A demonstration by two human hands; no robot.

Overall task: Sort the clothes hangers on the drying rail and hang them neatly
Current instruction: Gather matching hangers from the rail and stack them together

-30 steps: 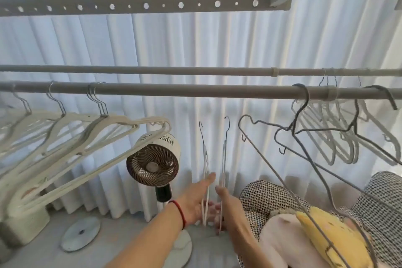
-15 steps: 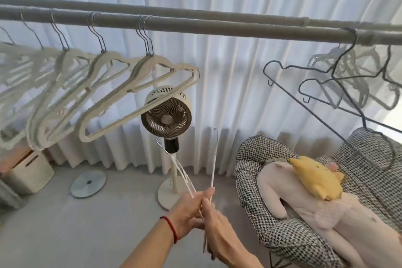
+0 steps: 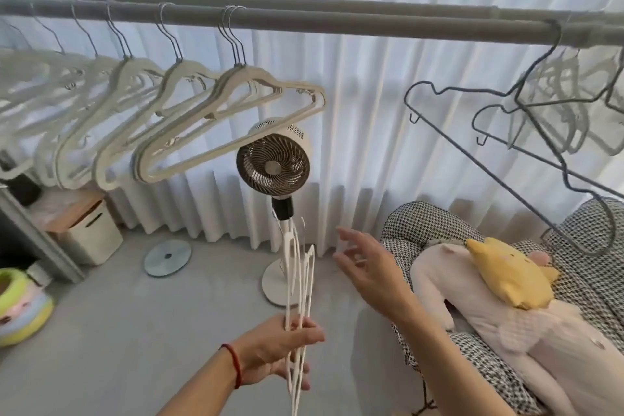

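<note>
I have only one view, from the head camera. It looks forward and a little down, from just under the drying rail (image 3: 337, 22), near it, toward the far curtain (image 3: 371, 111) and the floor (image 3: 135, 331).

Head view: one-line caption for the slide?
Left hand grips thin white hangers below the drying rail; right hand open, reaching forward.

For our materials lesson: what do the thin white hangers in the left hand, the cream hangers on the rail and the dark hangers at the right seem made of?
Thin white hangers: probably coated wire, very slender with a smooth white finish.
Cream hangers: likely plastic, perhaps flocked; broad flat matte bodies with metal hooks.
Dark hangers: thin bent wire, seemingly coated in matte grey-blue.
</note>
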